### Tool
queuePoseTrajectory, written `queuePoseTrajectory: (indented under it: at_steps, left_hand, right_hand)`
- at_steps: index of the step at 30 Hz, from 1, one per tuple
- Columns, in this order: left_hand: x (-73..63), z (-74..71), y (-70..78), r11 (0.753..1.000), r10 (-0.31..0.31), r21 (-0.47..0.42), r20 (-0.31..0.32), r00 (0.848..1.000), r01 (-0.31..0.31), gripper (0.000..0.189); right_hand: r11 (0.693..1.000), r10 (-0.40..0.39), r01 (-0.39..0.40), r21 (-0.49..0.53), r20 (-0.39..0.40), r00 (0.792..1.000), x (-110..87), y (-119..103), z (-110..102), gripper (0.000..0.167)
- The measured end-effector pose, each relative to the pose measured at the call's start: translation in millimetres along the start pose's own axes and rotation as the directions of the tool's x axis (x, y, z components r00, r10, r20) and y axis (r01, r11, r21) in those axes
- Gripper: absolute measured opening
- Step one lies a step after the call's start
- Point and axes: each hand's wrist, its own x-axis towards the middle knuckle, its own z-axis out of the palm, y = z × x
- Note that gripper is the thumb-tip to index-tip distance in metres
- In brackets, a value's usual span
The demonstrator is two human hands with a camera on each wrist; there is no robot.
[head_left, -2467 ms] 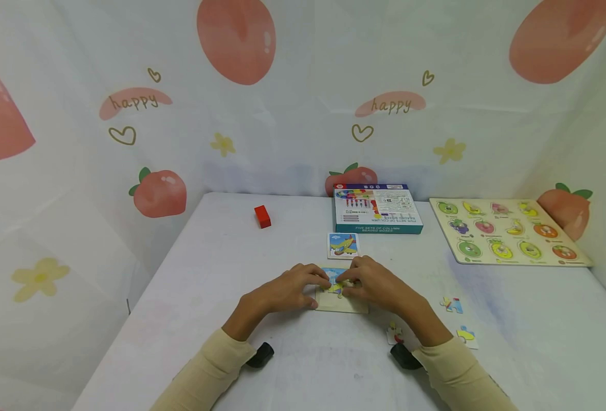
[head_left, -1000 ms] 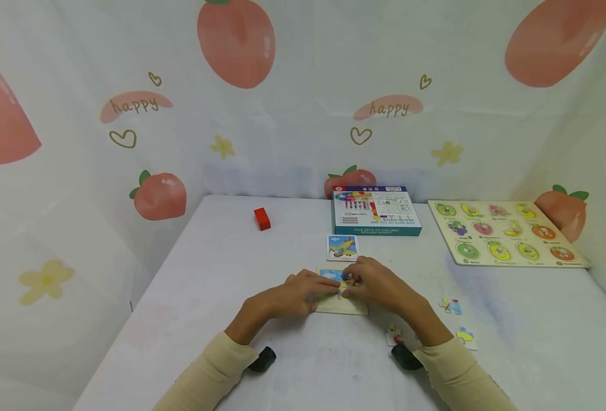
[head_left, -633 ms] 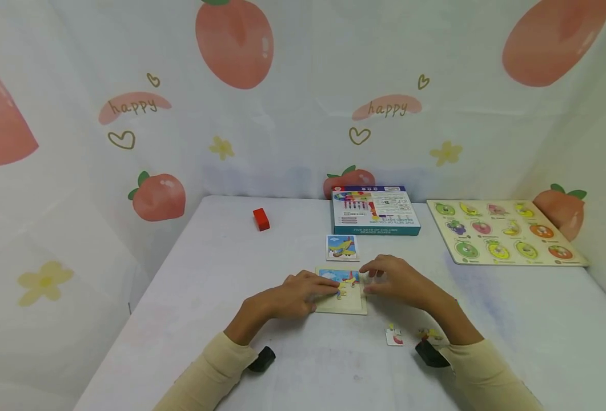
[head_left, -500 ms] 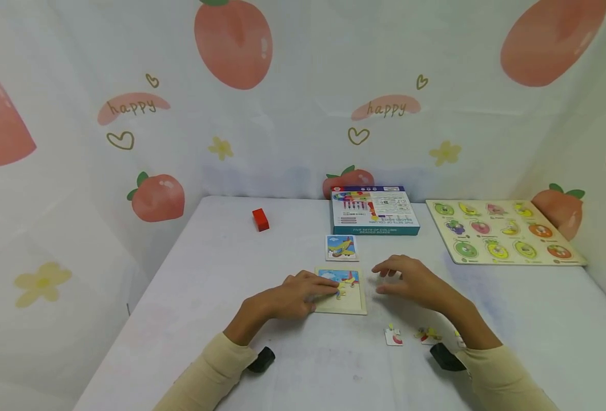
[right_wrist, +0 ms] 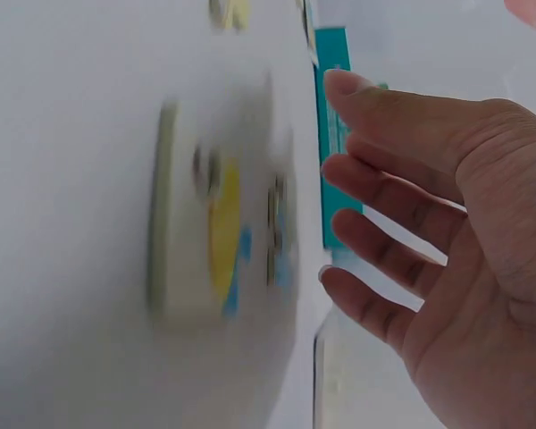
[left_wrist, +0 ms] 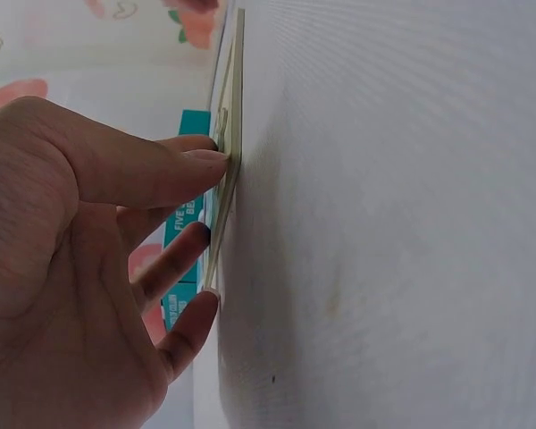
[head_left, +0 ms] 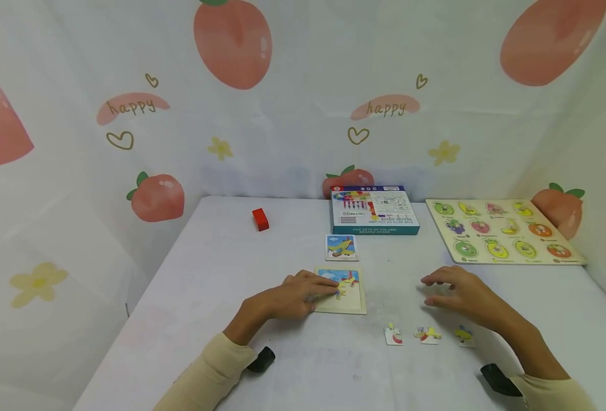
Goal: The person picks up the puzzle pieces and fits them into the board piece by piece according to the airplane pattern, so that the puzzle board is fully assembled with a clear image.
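My left hand (head_left: 295, 297) rests on the wooden puzzle tray (head_left: 354, 307), its extended fingers on the pieces and its thumb (left_wrist: 192, 174) at the tray's edge. Along the tray's far side run assembled blue-sky pieces with a red and yellow plane part (head_left: 350, 278). My right hand (head_left: 469, 299) holds nothing and hovers to the right, fingers loosely bent. Below it in the right wrist view lie a blurred yellow and blue puzzle piece (right_wrist: 221, 241) and another piece (right_wrist: 279, 232) behind. A red and white piece (head_left: 394, 337) and a red and yellow piece (head_left: 428, 335) lie nearer the tray.
A picture card of a yellow plane (head_left: 341, 247) lies just beyond the tray. Behind it sits a flat teal-edged box (head_left: 377, 211). A fruit board (head_left: 505, 231) occupies the back right, and a red block (head_left: 260, 220) stands at the back left.
My right hand has let go of a piece at the tray and moved right, over the loose pieces. The left hand has shifted slightly, its fingers still on the puzzle.
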Motion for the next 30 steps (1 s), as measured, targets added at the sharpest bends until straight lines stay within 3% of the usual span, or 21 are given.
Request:
queuePoseTrajectory:
  at_steps: [7, 13, 19, 30]
  left_hand:
    - [0.7, 0.6, -0.7, 1.0, 0.001, 0.001, -0.002, 1.0, -0.001, 0.061]
    - [0.0, -0.9, 0.5, 1.0, -0.001, -0.007, -0.001, 1.0, 0.001, 0.061]
    - [-1.0, -2.4, 2.4, 1.0, -0.003, -0.006, 0.003, 1.0, 0.003, 0.061]
    - [-0.9, -1.5, 1.6, 1.0, 0.002, -0.005, 0.0, 1.0, -0.002, 0.061]
  right_hand:
    - [0.997, 0.062, -0.061, -0.04, 0.02, 0.998, -18.5, 18.4, -12.7, 0.045]
    - [0.997, 0.045, -0.044, -0.058, 0.008, 0.999, -27.9, 32.4, -18.3, 0.044]
    - [0.996, 0.055, -0.054, -0.066, 0.016, 0.998, -31.2, 39.9, -16.3, 0.034]
    - [0.994, 0.077, -0.075, -0.08, 0.014, 0.997, -31.6, 42.2, -13.4, 0.031]
